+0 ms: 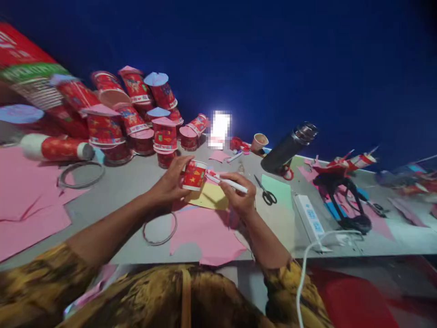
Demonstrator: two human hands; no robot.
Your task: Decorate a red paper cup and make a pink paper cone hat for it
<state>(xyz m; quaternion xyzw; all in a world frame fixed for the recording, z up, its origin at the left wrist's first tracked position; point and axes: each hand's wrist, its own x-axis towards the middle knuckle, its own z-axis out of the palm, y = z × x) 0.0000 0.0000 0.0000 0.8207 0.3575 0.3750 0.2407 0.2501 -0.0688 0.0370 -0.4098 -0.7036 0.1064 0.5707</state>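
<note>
Pinched between the thumb and fingers of my left hand (pixel 175 178) is a red printed paper cup (pixel 194 175), pale rim uppermost and slightly tilted, in front of me over the table (pixel 145 173). Fingers curled together, my right hand (pixel 241 195) grips a white pen (pixel 236 184), its front end pointing left at the cup's side; whether the tip touches it I cannot tell. Below the cup lies a yellow sheet (pixel 212 198), which overlaps a larger piece of pink paper (pixel 209 234) with curved cut edges, nearer to me. Beside that pink piece, below my left forearm, rests a thin grey ring (pixel 176 223).

To the right of my right hand, a pair of black-handled scissors (pixel 269 197) lies at the left edge of a green sheet (pixel 282 187), and behind it stands a dark bottle (pixel 282 152) with a shiny cap. Farther right are a white power strip (pixel 309 216) and a white cable (pixel 300 282), which hangs over the table's near edge. On my left, many red cups (pixel 104 129) are piled together, several topped with pink or light blue paper.
</note>
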